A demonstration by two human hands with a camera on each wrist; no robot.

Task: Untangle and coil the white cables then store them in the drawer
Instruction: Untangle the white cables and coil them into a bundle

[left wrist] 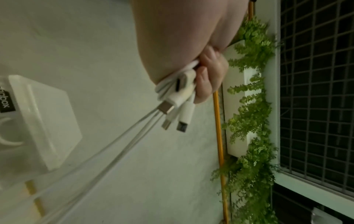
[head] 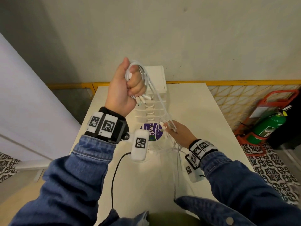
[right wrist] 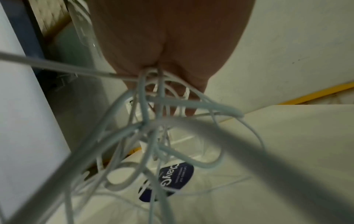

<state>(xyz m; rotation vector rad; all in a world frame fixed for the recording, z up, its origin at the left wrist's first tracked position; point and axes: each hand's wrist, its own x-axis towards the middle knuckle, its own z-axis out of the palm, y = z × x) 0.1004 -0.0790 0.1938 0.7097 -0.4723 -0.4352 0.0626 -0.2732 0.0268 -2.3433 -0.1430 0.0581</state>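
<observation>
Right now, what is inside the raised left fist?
The left hand grips a bunch of white cables; several plugs stick out below the fingers. How many cables it holds, and whether they are coiled inside, is hidden by the fingers.

white cables (head: pixel 156 95) hang tangled from a raised bunch to the table; the white drawer unit (head: pixel 155 75) seems closed.

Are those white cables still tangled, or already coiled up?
Still tangled. The left hand grips one bunch of cables; loose strands cross and loop down through the right hand onto the table.
</observation>
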